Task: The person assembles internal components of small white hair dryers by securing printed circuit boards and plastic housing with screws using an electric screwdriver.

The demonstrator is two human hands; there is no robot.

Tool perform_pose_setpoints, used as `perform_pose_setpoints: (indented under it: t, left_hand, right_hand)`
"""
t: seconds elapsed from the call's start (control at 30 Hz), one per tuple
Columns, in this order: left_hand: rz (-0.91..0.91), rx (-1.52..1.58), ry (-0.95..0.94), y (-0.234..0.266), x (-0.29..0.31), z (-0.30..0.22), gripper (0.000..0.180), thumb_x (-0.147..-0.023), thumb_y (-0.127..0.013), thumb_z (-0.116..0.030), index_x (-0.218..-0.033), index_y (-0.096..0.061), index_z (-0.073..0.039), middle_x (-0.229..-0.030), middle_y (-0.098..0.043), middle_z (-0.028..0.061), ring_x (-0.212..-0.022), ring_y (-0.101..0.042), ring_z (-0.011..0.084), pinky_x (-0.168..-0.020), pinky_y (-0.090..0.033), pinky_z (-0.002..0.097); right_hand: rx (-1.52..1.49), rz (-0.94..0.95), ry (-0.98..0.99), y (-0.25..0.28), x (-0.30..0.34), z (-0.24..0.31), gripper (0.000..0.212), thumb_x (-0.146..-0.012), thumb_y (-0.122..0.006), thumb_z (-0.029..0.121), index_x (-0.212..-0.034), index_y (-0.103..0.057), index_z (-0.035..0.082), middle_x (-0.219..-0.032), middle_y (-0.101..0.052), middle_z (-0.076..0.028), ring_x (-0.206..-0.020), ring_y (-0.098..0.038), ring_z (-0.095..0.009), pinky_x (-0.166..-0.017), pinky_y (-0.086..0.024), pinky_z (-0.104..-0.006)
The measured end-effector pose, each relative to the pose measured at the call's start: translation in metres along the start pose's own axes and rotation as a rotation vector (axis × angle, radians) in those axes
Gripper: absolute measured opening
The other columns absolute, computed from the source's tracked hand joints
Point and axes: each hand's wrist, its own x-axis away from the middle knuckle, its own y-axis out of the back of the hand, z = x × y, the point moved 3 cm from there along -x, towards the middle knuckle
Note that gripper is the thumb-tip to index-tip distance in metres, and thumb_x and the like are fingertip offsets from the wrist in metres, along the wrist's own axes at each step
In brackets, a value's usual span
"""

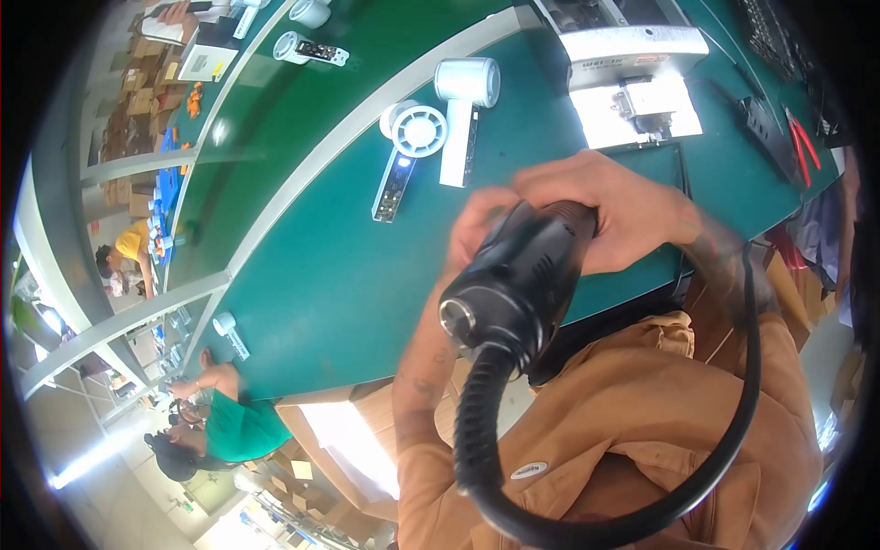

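A black electric screwdriver (518, 275), corded and seen from its cable end, fills the middle of the view. My right hand (614, 206) is closed round its far part; the tip is hidden. My left hand (477, 225) is beside it with fingers curled, partly behind the tool and blurred, so what they hold does not show. Beyond my hands lie light-coloured handheld fans: one with a round grille (420, 133) and an opened handle baring a circuit board, and another (466, 82) with its handle toward me.
A white machine (632, 50) with a brightly lit plate and small metal fixture stands at the far right. Red-handled pliers (803, 151) lie near the right edge. The thick black cable (642, 522) loops before my body. A metal rail borders the green table; two co-workers are at left.
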Motion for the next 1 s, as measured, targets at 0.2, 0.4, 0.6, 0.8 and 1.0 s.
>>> perform_pose_setpoints:
  t: [0.2,0.4,0.6,0.8,1.0]
  left_hand:
    - [0.014,0.097,0.010,0.006,-0.002,0.005,0.046,-0.092,-0.068,-0.021,-0.130,-0.045,-0.009,-0.102,-0.064,0.0165,-0.087,-0.068,0.0219,-0.068,-0.057,0.0273]
    - [-0.183,0.284,0.177,0.013,0.001,0.009,0.036,-0.100,-0.054,-0.025,-0.131,-0.040,-0.014,-0.099,-0.063,0.0176,-0.081,-0.068,0.0226,-0.052,-0.057,0.0274]
    - [-0.101,0.190,0.149,0.020,0.002,0.015,0.033,-0.100,-0.053,-0.025,-0.129,-0.039,-0.015,-0.104,-0.062,0.0165,-0.082,-0.068,0.0215,-0.056,-0.059,0.0275]
    - [-0.187,0.411,0.248,0.024,0.002,0.016,0.034,-0.100,-0.054,-0.026,-0.128,-0.038,-0.016,-0.102,-0.063,0.0144,-0.083,-0.069,0.0204,-0.059,-0.058,0.0257]
    - [-0.132,0.028,0.113,0.010,0.002,0.007,0.036,-0.099,-0.057,-0.027,-0.126,-0.039,-0.012,-0.091,-0.064,0.0123,-0.078,-0.068,0.0190,-0.059,-0.056,0.0248]
  right_hand:
    - [-0.031,-0.033,0.009,-0.001,0.002,-0.001,0.029,-0.068,-0.078,0.012,-0.091,-0.064,0.001,-0.078,-0.055,-0.008,-0.063,-0.053,-0.024,-0.056,-0.040,-0.0325]
    - [0.012,-0.029,0.045,-0.001,-0.001,-0.003,0.030,-0.068,-0.080,0.013,-0.091,-0.065,0.001,-0.078,-0.057,-0.008,-0.062,-0.054,-0.023,-0.056,-0.041,-0.0324]
    - [-0.027,-0.037,0.027,-0.003,0.002,-0.002,0.033,-0.068,-0.081,0.014,-0.095,-0.067,0.001,-0.080,-0.058,-0.008,-0.064,-0.055,-0.023,-0.056,-0.041,-0.0323]
    - [-0.028,-0.033,0.041,-0.002,0.002,-0.002,0.037,-0.068,-0.081,0.013,-0.100,-0.068,0.001,-0.082,-0.060,-0.008,-0.065,-0.057,-0.023,-0.057,-0.042,-0.0317]
    - [-0.058,-0.034,0.001,-0.003,0.002,-0.001,0.033,-0.068,-0.082,0.007,-0.095,-0.063,0.001,-0.088,-0.063,-0.010,-0.071,-0.060,-0.025,-0.063,-0.047,-0.0315]
